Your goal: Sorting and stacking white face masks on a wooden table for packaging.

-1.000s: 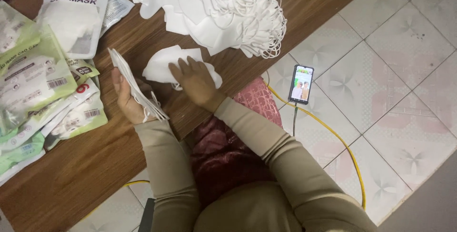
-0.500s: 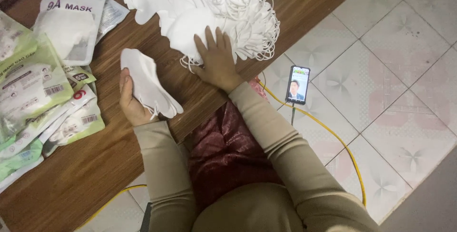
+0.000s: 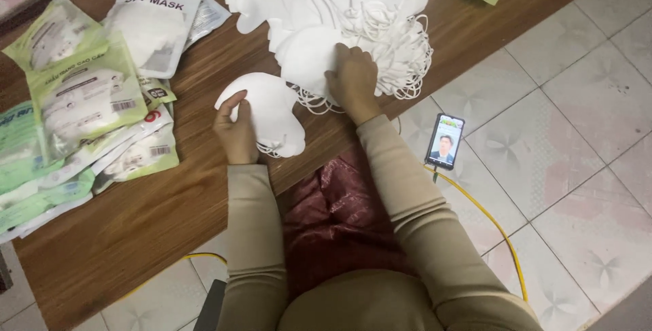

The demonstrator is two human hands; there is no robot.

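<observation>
Head view
Left hand: the left hand (image 3: 236,134) was closed on a small stack of white masks (image 3: 268,112), thumb curled over the upper left edge and fingers behind, mostly hidden.
Left hand pose: wrist bent back, knuckles toward the camera, the beige sleeve (image 3: 252,236) running straight down to the body; the hand rested over the wooden table (image 3: 136,222) near its front edge.
Held masks: the stack stood tilted, its rounded edge up, loose ear loops hanging at its lower right; it sat just beside the big heap, whether touching it could not be told.
Right hand: the right hand (image 3: 353,81) lay on the near edge of the pile of white masks (image 3: 339,11), fingers bent and gathered, tips pressed into the top mask; whether they pinched a mask or only touched it could not be told.
Right hand pose: back of the hand up, forearm slanting from lower right across the table edge.
Pile: heaped at the table's far middle, tangled ear loops spilling to the right.
Left of table: sealed mask packets (image 3: 81,100), green and white, overlapped in a loose spread.
Floor: a phone (image 3: 445,141) with a lit screen lay on the tiled floor (image 3: 577,134), a yellow cable (image 3: 489,215) trailing from it.
Lap: a dark red cloth (image 3: 333,222) lay between the arms.
</observation>
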